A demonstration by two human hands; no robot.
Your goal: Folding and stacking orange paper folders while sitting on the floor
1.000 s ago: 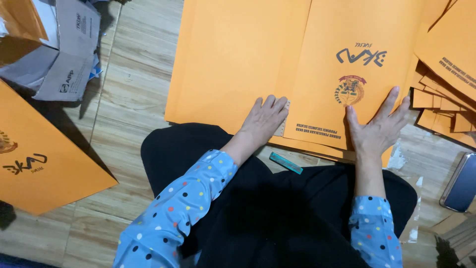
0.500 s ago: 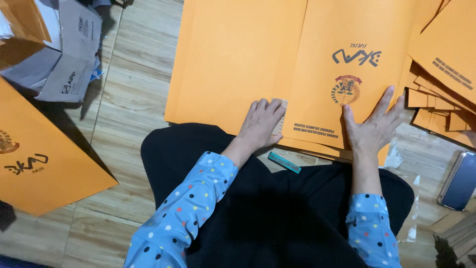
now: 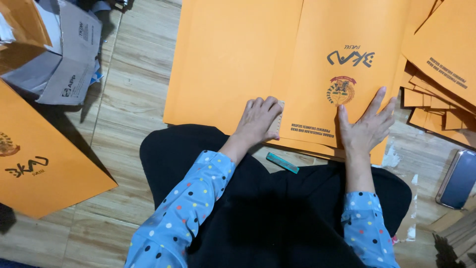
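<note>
A: What are the person's hands doing on the orange folder (image 3: 317,64)?

B: The left hand (image 3: 259,119) lies on the folder's centre fold near its lower edge, fingers curled close together and pressing a pale ruler (image 3: 276,124) down along the crease. The right hand (image 3: 368,124) rests flat on the folder's right leaf, just below the round emblem, fingers spread wide.

A: Has anything changed in the last second?

B: A little. A second ago the left hand lay flatter on the fold with its fingers more open; now the fingers have drawn in over the ruler. The right hand has stayed splayed in nearly the same spot on the right leaf. It looks as though the pressing of the crease is under way rather than finished, with the right hand steadying the sheet.

A: And around the folder?

B: A teal strip-like object (image 3: 282,163) lies on the person's dark lap, just below the folder's lower edge. Right of the folder is a fanned stack of orange folders (image 3: 436,94), and beyond that a phone (image 3: 457,179) on the floor. Well to the left of the folder lie another orange folder (image 3: 44,164) and a grey cardboard box (image 3: 64,59).
</note>
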